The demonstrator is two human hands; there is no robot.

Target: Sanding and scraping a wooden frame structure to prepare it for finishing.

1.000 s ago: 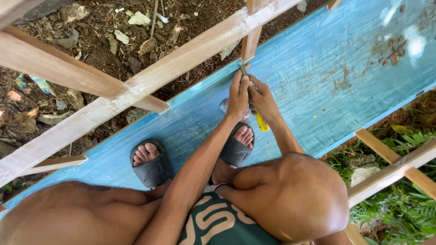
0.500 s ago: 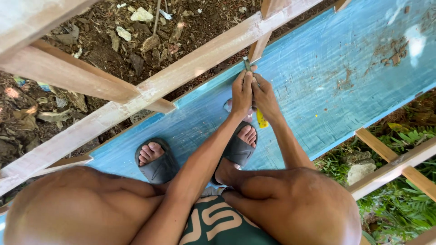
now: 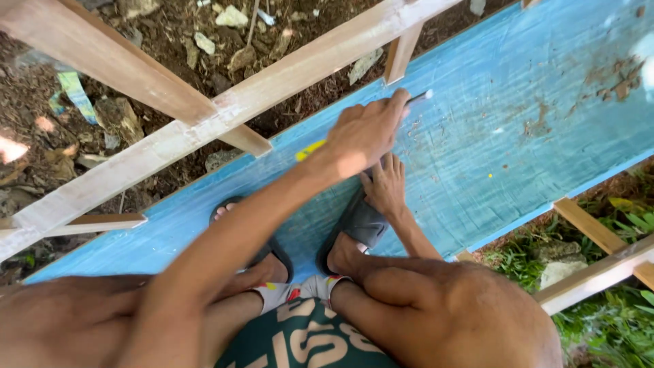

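Observation:
I squat on a long blue-painted board (image 3: 518,157) in grey sandals (image 3: 361,221). My left hand (image 3: 368,129) reaches forward over the board's far edge, closed around a thin dark tool (image 3: 419,97) whose pale tip points at the foot of a short wooden strut (image 3: 400,54). A yellow bit (image 3: 310,148) shows behind that wrist; whether it belongs to the tool is unclear. My right hand (image 3: 385,184) lies flat on the board, fingers spread, just ahead of the right sandal and holding nothing.
A pale timber beam (image 3: 225,112) runs diagonally along the board's far edge, with a second beam (image 3: 116,65) crossing above it. Beyond them is bare soil with stones and litter (image 3: 218,48). More wooden battens (image 3: 593,228) and green plants (image 3: 613,320) lie below the board's near edge.
My two hands were together at the beam edge. The left hand has moved ahead with the tool, and the right hand has dropped flat onto the board by the sandal. The camera moved closer.

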